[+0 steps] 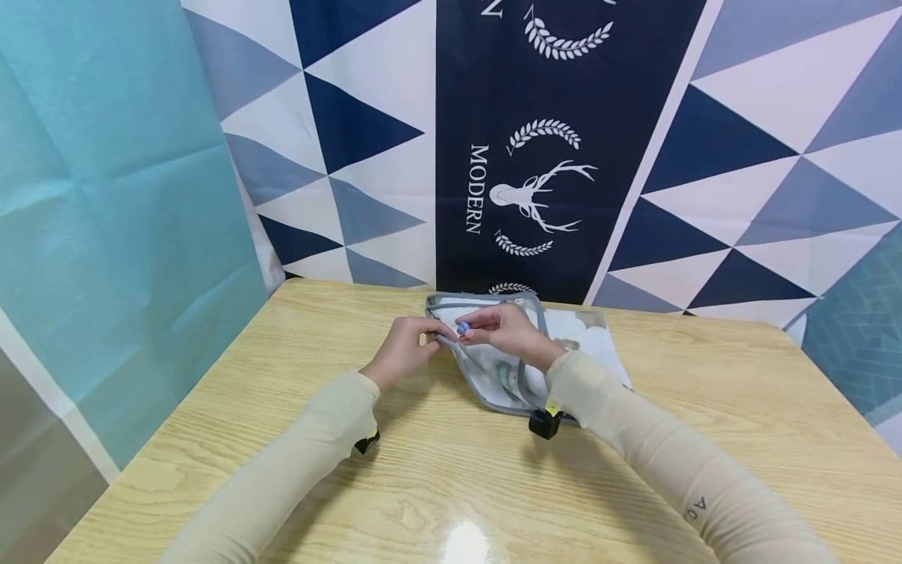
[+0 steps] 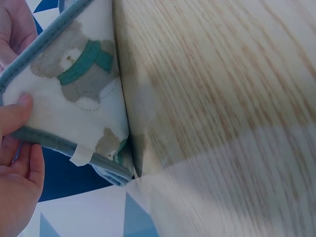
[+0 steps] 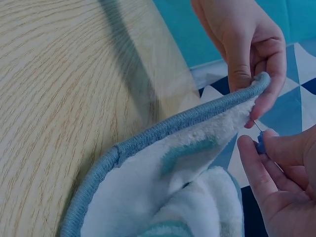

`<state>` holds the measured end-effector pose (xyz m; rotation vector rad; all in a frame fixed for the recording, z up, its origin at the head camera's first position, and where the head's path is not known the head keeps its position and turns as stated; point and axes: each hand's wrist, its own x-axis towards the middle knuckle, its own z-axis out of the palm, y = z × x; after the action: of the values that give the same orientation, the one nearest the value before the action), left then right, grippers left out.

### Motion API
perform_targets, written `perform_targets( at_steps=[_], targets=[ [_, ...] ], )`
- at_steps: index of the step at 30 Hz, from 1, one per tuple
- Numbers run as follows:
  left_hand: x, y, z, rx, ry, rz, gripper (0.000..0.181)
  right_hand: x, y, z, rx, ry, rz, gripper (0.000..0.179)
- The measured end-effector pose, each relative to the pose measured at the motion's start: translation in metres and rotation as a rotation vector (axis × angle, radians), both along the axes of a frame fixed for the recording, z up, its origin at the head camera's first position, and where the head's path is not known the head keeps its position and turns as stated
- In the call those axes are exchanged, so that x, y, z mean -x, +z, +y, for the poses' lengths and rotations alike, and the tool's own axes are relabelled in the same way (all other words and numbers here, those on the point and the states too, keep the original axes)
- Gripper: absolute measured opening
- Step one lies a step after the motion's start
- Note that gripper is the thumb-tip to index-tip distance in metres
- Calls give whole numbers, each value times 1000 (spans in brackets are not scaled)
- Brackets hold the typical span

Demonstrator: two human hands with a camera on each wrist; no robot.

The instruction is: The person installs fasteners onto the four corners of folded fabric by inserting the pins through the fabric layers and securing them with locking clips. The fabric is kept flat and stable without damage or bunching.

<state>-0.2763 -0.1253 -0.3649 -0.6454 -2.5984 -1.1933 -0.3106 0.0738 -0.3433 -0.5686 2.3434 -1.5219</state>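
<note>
A soft white cloth point(image 1: 486, 372) with blue-grey bound edges lies partly folded near the back of the table. In the left wrist view, its printed bear point(image 2: 84, 61) wears a green scarf. My left hand point(image 1: 405, 348) pinches the bound edge at the cloth's left side and holds it raised. Just right of it, my right hand point(image 1: 513, 333) pinches a small blue-headed pin point(image 3: 260, 144) between thumb and fingers. The pin's thin metal shaft points toward the held edge, close to the left fingertips; whether it touches the cloth I cannot tell.
The wooden table point(image 1: 437, 470) extends in front of the cloth and to both sides. Behind it hangs a patterned curtain point(image 1: 380, 102) with triangles and a dark printed strip. A turquoise sheet point(image 1: 120, 196) hangs at the left. A small white tag point(image 2: 82, 155) sticks out of the cloth's edge.
</note>
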Motion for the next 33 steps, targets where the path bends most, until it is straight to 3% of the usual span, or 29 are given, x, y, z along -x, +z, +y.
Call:
perform_targets(
  at_steps=[12,18,24,28,30,33],
  targets=[
    [0,-2,2,-67,38,85,8,-3,-2,-3,-40,-3,54,31],
    [-1,-4,-5,-51,31,71,8,-1,5,12,-173,11,184,36],
    [-6,-6,-21,22,-12,38,9,4,5,66,-319,-111,425,27],
    [-9,-9,-33,103,-54,45,11,-2,-2,111,-505,-219,512,24],
    [-10,-11,-39,154,-83,52,10,-7,-7,131,-619,-209,530,27],
    [-13,-15,-50,227,-118,40,11,-16,-12,152,-726,-106,545,36]
  ],
)
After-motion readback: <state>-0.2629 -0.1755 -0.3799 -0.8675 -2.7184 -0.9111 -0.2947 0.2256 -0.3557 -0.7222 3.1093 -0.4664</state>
